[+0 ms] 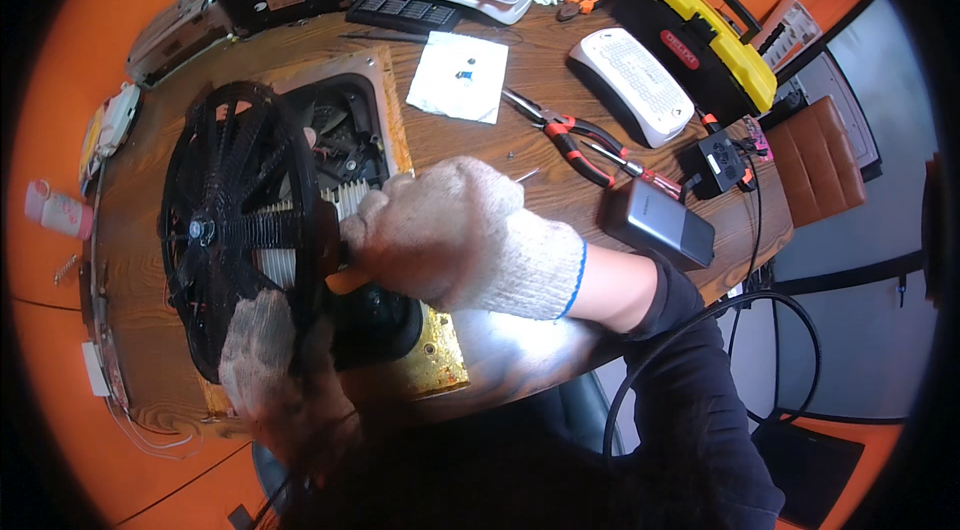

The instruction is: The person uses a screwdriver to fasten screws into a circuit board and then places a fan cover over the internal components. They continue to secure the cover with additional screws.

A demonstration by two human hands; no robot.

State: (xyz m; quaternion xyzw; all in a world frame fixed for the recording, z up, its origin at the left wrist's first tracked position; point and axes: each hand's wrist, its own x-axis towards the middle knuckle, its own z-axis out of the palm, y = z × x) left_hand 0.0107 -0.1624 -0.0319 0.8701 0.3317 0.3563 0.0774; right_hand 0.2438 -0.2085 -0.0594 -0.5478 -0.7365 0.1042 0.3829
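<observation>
A round black fan grille [203,229] with spokes and rings stands tilted on its edge at the left of the table. My left hand [262,355], in a soiled knit glove, holds its lower rim; shadow covers part of that hand. At the grille's right rim, my gloved right hand [425,235] is closed, with its fingertips hidden. A small orange piece [348,280] shows under those fingers; its kind is unclear. Behind the grille lies an opened appliance body [375,120] with a dark round cavity, white fins [350,195] and a gold-coloured edge plate [432,350].
Pliers [565,135] with red-black handles lie right of a white cloth [458,80] bearing small parts. Nearby are a white keyboard-like device [632,85], a grey power-bank-like box [658,223] and a yellow-black toolbox [695,35]. A black cable [720,305] loops over my right arm.
</observation>
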